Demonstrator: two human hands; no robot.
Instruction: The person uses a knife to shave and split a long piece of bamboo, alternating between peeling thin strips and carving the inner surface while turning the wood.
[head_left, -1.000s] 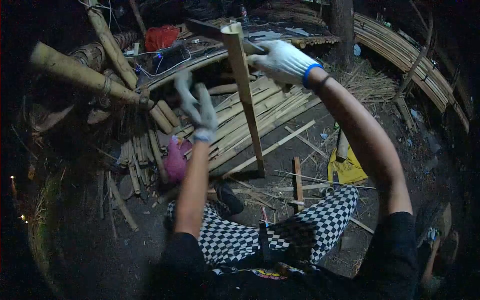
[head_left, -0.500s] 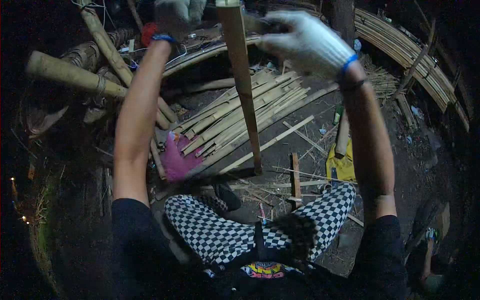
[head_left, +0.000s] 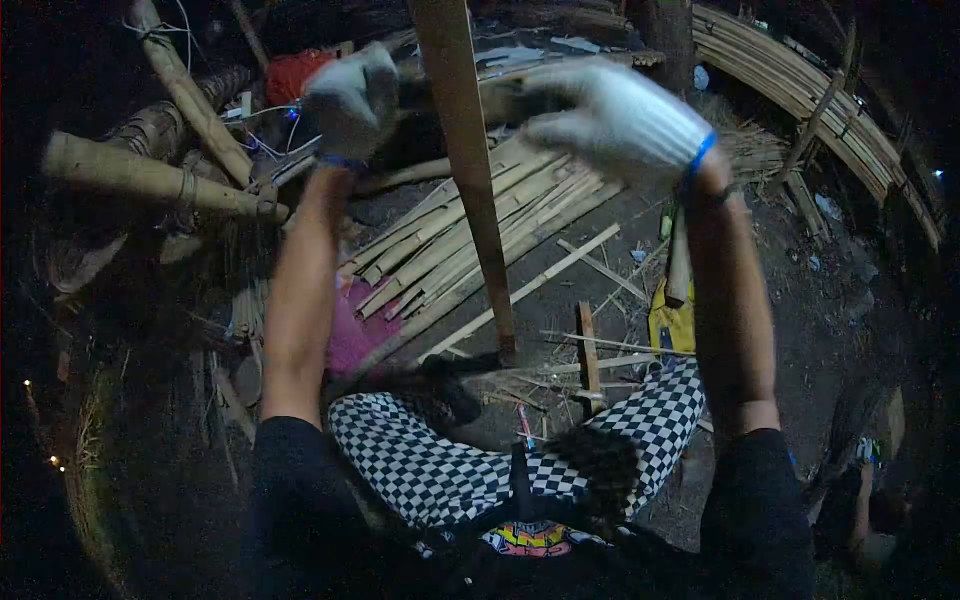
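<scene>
An upright split-bamboo pole point(head_left: 468, 150) stands in front of me, its top out of view and its foot near the ground. My left hand point(head_left: 350, 105), in a whitish work glove, is closed to the left of the pole. On the other side my right hand point(head_left: 630, 115), gloved too with a blue cuff, is closed and smeared by motion. A dark, blurred bar-like tool point(head_left: 415, 95) runs between the two hands and crosses the pole; its exact kind cannot be made out.
Cut bamboo strips point(head_left: 470, 225) lie piled beyond the pole, partly over a pink sack point(head_left: 358, 325). A thick bamboo pole point(head_left: 150, 175) juts in from the left. A yellow bag point(head_left: 672, 325) lies at right. Another person's arm point(head_left: 865, 505) shows at lower right.
My left hand has come lower in view and slightly right. My right hand has sunk a little. The pole's top end has passed out of view, and the whole view has shifted slightly.
</scene>
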